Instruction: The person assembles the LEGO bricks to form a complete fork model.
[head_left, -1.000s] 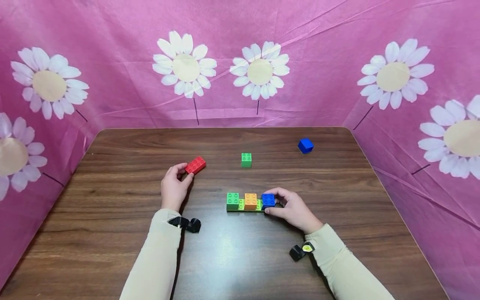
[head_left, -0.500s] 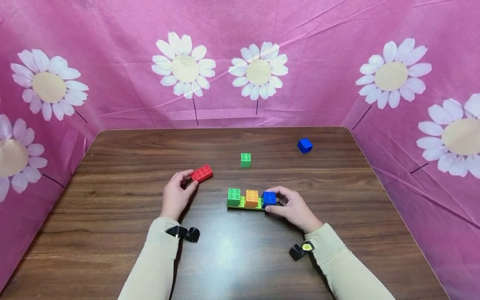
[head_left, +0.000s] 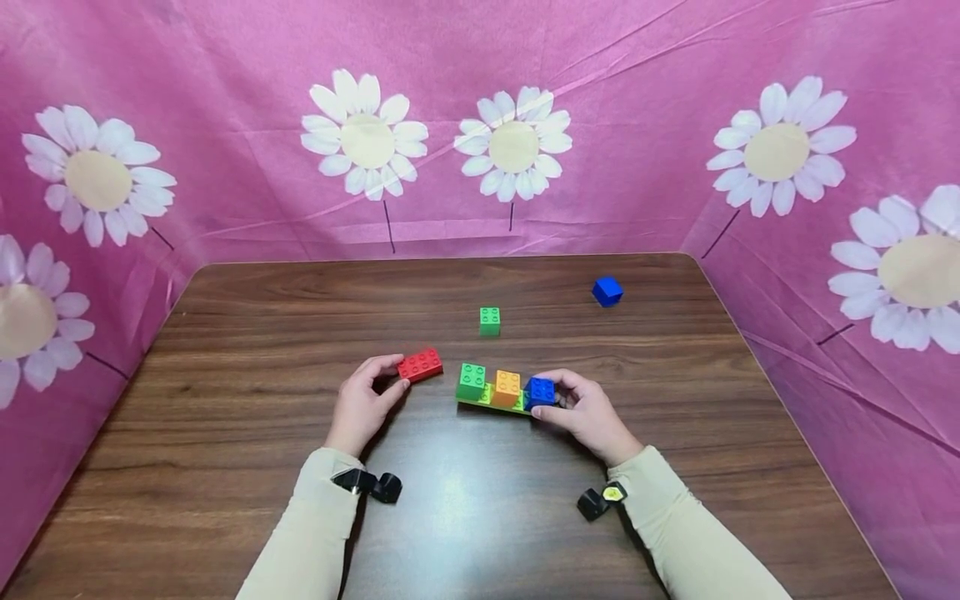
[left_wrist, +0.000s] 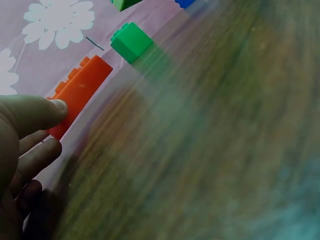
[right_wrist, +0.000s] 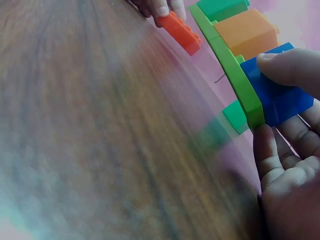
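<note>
Red brick is pinched by the left hand, a lime plate's blue brick by the right hand.

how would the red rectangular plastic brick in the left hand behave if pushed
The red brick would likely slide rather than roll, given its flat sides. It looks stiff, with straight edges, and probably light: the left hand pinches just one end.

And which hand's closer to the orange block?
Right: the right hand grips a blue block just right of the orange block; the left hand, farther left, holds a red brick.
</note>
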